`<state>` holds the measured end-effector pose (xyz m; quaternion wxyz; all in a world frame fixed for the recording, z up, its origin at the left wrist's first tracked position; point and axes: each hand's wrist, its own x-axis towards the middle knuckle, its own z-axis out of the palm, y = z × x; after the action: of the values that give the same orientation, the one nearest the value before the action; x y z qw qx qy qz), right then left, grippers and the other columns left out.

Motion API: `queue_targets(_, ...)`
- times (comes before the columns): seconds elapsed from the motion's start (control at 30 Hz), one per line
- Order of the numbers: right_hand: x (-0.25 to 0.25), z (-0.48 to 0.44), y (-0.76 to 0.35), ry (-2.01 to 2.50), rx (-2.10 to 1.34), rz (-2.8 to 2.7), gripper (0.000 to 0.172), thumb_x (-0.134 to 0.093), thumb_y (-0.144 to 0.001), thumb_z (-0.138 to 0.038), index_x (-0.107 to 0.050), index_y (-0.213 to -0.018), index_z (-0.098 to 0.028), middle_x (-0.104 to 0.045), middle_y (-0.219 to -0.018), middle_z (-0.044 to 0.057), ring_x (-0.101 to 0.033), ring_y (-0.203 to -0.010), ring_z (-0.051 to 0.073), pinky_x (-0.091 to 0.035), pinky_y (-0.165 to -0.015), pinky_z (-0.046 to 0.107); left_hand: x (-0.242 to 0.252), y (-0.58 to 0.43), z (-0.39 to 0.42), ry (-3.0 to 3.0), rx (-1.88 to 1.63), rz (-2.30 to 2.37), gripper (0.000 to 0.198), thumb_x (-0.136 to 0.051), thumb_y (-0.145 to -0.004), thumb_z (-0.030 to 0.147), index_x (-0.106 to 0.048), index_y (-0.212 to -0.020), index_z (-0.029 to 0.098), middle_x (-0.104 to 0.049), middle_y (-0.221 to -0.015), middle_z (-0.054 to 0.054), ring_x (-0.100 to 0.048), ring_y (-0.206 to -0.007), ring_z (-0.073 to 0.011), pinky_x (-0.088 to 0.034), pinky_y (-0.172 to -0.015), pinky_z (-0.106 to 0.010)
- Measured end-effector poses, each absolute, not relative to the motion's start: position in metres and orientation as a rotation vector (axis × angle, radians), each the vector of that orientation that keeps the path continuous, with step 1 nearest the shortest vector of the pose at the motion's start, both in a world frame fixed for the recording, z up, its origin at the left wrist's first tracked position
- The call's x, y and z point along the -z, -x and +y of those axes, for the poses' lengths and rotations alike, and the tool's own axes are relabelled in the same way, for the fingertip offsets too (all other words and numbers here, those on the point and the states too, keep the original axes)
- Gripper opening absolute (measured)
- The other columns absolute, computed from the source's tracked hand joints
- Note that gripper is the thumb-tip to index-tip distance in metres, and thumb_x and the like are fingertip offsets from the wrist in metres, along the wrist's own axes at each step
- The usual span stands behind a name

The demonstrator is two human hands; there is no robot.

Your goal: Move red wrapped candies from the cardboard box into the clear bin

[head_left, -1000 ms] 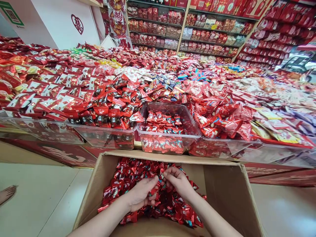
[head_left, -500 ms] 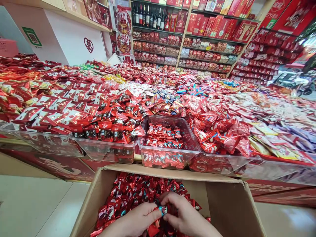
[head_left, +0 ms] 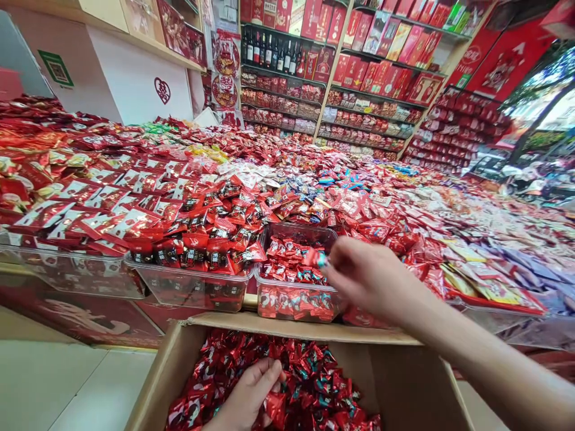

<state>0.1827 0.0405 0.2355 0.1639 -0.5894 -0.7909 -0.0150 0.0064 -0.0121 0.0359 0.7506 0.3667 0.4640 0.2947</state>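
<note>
My right hand, slightly blurred, is over the right side of a clear plastic bin. It pinches a red-and-teal wrapped candy at its fingertips. Small red wrapped candies lie in rows inside that bin. Lower down, my left hand is inside an open cardboard box, its thumb and fingers closed on a red wrapped candy. Loose candies of the same kind fill much of the box around it.
Left of the bin, another clear bin is heaped with dark-and-red packets. Piles of wrapped sweets spread behind. Shelves with bottles and red boxes stand at the back. Tiled floor shows at lower left.
My right hand has moved up and forward from the box to the plastic bin, carrying a candy. My left hand stays in the box, slightly lower and left. The view has shifted a little.
</note>
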Motion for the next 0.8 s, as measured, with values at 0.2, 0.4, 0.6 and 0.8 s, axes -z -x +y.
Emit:
queue_targets(0.2, -0.197, 0.147, -0.162, 2.229, 0.135, -2.3, 0.021, -0.048, -0.065, -0.015, -0.061, -0.079, -0.008, -0.061, -0.078, 0.015, -0.056, -0.075, 0.023, -0.04, -0.062, 0.028, -0.027, -0.003, -0.013, -0.91, -0.666, 0.937, 0.029, -0.054, -0.063, 0.046, -0.047, -0.063, 0.018, -0.035, -0.051, 0.008, -0.027, -0.046, -0.0066, -0.024, -0.049, -0.02)
queue_targets(0.4, -0.167, 0.167, -0.166, 2.406, 0.109, -2.192, 0.029, -0.042, -0.068, -0.008, -0.061, -0.09, -0.006, -0.062, -0.082, 0.019, -0.059, -0.078, 0.025, -0.043, -0.062, 0.029, -0.032, 0.001, -0.013, -1.007, -0.679, 0.868, 0.03, -0.057, -0.061, 0.045, -0.048, -0.062, 0.016, -0.038, -0.055, 0.006, -0.031, -0.055, -0.0089, -0.026, -0.054, -0.021)
queue_targets(0.6, -0.157, 0.178, -0.174, 2.448, 0.088, -2.193, 0.027, -0.045, -0.068, -0.01, -0.061, -0.089, -0.005, -0.062, -0.086, 0.02, -0.058, -0.08, 0.025, -0.044, -0.065, 0.028, -0.034, -0.001, -0.013, -1.005, -0.67, 0.871, 0.03, -0.058, -0.059, 0.045, -0.049, -0.061, 0.016, -0.039, -0.055, 0.006, -0.032, -0.054, -0.0091, -0.026, -0.053, -0.021)
queue_targets(0.8, -0.156, 0.178, -0.174, 2.415, 0.051, -2.219, 0.025, -0.049, -0.066, -0.009, -0.062, -0.086, -0.007, -0.063, -0.084, 0.019, -0.058, -0.08, 0.023, -0.043, -0.066, 0.027, -0.032, 0.001, -0.014, -0.991, -0.691, 0.947, 0.028, -0.056, -0.062, 0.044, -0.05, -0.062, 0.016, -0.037, -0.051, 0.008, -0.031, -0.05, -0.0073, -0.027, -0.049, -0.019)
